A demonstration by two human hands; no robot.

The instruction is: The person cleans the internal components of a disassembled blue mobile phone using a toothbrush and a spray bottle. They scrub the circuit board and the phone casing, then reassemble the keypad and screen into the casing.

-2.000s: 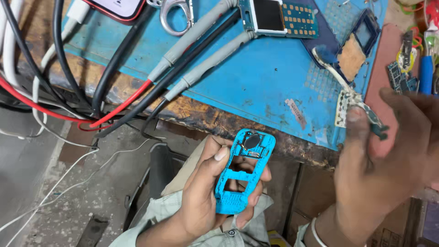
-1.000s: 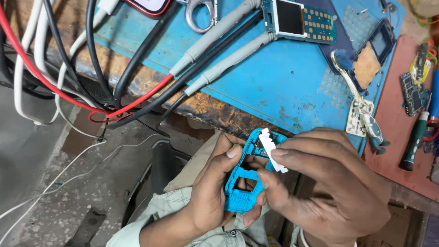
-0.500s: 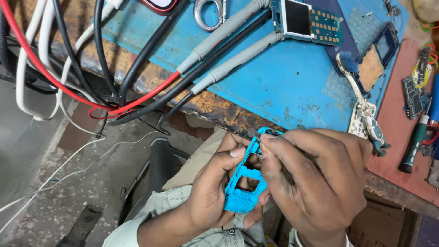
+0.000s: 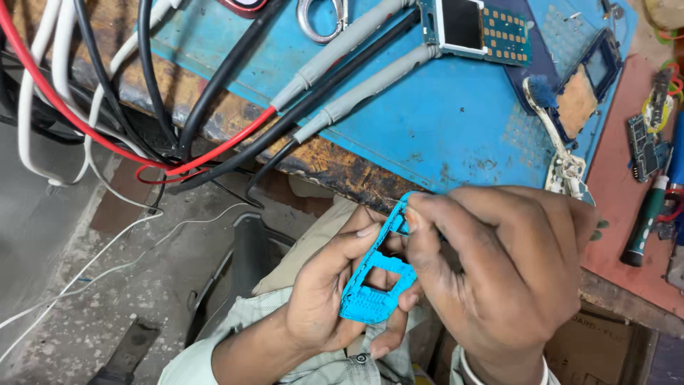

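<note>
- Bright blue plastic phone housing frame [image 4: 374, 285], with open window cutouts and a keypad grid at its lower end: held below the counter edge, over the person's lap, tilted.
- Left hand [image 4: 324, 299]: fingers wrapped round the frame's lower half, thumb along its left edge, gripping it.
- Right hand [image 4: 499, 271]: fingers pressed together, pinching the frame's top end; whatever small part sits under the fingertips is hidden.
- Blue mat on the counter [image 4: 427, 121], worn wooden edge in front.
- On the mat: bare phone circuit board with small screen and gold keypad contacts [image 4: 481, 28], two grey probe leads [image 4: 356, 93] running diagonally, metal ring-handled tool [image 4: 320, 18] at top.
- Right of mat: dark phone bezel with tan pad [image 4: 584, 85], white-handled brush [image 4: 556, 142], green-handled screwdriver [image 4: 645, 217] on the reddish surface.
- Left: tangle of black, red and white cables [image 4: 107, 100] hanging off the counter; thin white wires on the concrete floor [image 4: 71, 306].
</note>
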